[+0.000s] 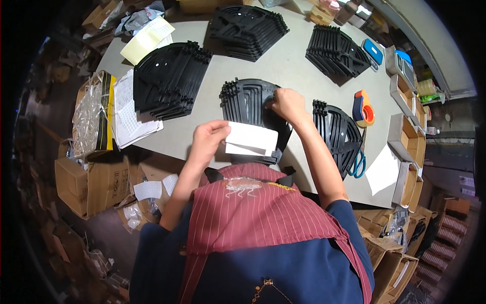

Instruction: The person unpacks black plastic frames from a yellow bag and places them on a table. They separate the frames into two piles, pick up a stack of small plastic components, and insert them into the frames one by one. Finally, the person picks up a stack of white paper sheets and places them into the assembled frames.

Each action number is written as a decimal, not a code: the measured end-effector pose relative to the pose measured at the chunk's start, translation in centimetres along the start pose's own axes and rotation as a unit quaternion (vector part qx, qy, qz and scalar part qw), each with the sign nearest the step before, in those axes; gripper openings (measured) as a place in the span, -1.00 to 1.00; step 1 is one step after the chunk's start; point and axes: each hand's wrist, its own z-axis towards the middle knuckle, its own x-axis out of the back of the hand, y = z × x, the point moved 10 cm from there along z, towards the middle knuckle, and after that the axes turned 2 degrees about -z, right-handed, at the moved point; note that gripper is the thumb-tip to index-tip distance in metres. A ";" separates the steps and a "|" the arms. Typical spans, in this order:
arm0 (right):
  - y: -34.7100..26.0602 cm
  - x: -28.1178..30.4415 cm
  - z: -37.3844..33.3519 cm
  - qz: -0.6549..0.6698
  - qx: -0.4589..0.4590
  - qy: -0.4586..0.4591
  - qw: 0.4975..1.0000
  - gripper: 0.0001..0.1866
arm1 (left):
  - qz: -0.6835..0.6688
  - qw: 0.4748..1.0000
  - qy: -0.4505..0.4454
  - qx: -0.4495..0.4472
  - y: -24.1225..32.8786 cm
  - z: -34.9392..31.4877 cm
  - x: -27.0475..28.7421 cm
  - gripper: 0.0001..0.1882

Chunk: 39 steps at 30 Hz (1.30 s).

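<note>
My left hand (209, 139) pinches the left end of a white paper sheet (251, 138), folded or doubled, in front of my apron. Behind the sheet lies a stack of black fan-shaped plastic parts (243, 101), partly covered by it. My right hand (288, 105) has its fingers curled down against the right side of that stack; its fingertips are partly hidden, and whether they hold something small does not show. Close to my right forearm lies another black stack (338, 133).
More black stacks stand at the left (171, 78), the back (246, 30) and right (335, 53). An orange tape dispenser (363, 109), blue-handled scissors (358, 164) and cardboard trays (405, 137) sit on the right. Papers (132, 114) and a box of clear bags (90, 116) are left.
</note>
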 end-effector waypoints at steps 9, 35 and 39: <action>1.0 2.4 -4.4 0.153 -0.117 -0.001 0.981 -0.40 | -0.013 0.994 0.104 -0.034 2.0 -1.1 3.6 -0.74; -3.4 0.6 -2.0 0.240 0.112 -0.034 0.964 -0.80 | 0.021 0.998 0.034 -0.056 1.9 -1.2 1.1 -0.78; -2.3 -0.6 0.6 0.065 0.065 0.000 0.996 -0.79 | 0.029 0.996 0.062 -0.064 2.3 -2.1 2.4 -0.79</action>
